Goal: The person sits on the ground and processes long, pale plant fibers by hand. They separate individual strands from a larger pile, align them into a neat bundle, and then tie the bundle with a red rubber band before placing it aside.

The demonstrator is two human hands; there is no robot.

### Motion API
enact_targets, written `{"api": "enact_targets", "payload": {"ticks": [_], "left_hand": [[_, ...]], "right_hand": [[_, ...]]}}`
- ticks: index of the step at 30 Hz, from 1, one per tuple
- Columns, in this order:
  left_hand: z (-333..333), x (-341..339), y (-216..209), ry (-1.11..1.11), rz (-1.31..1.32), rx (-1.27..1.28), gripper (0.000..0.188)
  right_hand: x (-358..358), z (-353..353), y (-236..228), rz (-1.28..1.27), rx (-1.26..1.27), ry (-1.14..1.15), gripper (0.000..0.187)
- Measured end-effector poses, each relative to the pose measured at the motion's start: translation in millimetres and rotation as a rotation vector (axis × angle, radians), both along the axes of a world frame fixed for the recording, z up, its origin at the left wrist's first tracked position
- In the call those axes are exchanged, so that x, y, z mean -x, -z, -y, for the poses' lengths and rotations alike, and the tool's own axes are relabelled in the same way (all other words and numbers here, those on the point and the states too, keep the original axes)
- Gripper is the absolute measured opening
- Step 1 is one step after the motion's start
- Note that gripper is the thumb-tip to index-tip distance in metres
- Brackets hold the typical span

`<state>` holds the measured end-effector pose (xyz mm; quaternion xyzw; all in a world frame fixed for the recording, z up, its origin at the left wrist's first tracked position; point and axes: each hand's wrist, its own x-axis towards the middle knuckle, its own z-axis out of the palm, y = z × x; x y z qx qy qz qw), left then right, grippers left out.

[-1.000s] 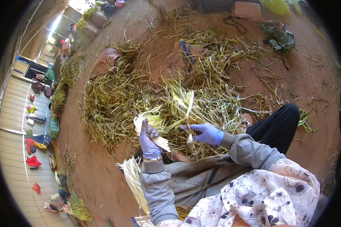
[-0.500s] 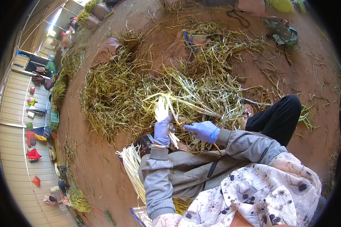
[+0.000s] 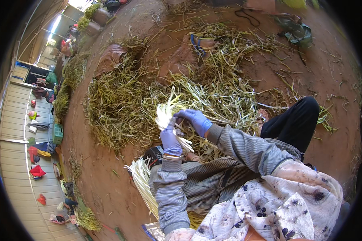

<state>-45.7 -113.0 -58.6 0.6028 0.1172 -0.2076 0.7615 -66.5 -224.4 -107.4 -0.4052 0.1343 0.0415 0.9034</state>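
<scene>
My left hand [image 3: 171, 141], in a purple glove, is closed round a small bundle of pale white stalks [image 3: 164, 114]; their yellowish tips point away from me and the cut ends show below the hand. My right hand [image 3: 196, 121], gloved alike, has its fingers pinched at the right side of this bundle, just above the left hand. What lies exactly between those fingertips is hidden. Beyond both hands spreads a heap of green and yellow leaf strips [image 3: 213, 94]. Beside my left forearm lies a larger bunch of clean white stalks [image 3: 142, 182].
A dark box-like object [image 3: 153, 156] stands just left of my lap. My bent knee [image 3: 305, 110] rises at the right. A dark green bag [image 3: 299, 34] lies at the far right on the brown ground. Along the left wall are a green crate [image 3: 57, 133] and hanging items.
My right hand has moved up and left from beside the lap to the bundle. The long brownish strand it held earlier no longer shows. My left hand keeps its hold on the stalks.
</scene>
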Motion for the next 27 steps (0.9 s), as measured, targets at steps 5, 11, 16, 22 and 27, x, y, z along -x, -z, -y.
{"api": "enact_targets", "payload": {"ticks": [5, 11, 16, 22, 27], "left_hand": [[-23, -25, -17, -0.194, 0.168, 0.195, 0.023], [-75, -50, -40, -0.361, 0.214, 0.460, 0.014], [-85, -49, -42, -0.407, 0.298, 0.377, 0.014], [-85, -50, -48, -0.370, 0.176, 0.360, 0.014], [-80, -42, -57, -0.345, 0.239, 0.272, 0.019]], "right_hand": [[13, 33, 8, 0.104, -0.199, -0.204, 0.022], [43, 148, 72, -0.051, 0.710, -0.401, 0.022], [49, 247, 135, -0.380, 1.161, -0.347, 0.019], [-13, 309, 157, -0.434, 1.413, 0.444, 0.028], [-9, 262, 86, -0.400, 1.583, 0.126, 0.022]]}}
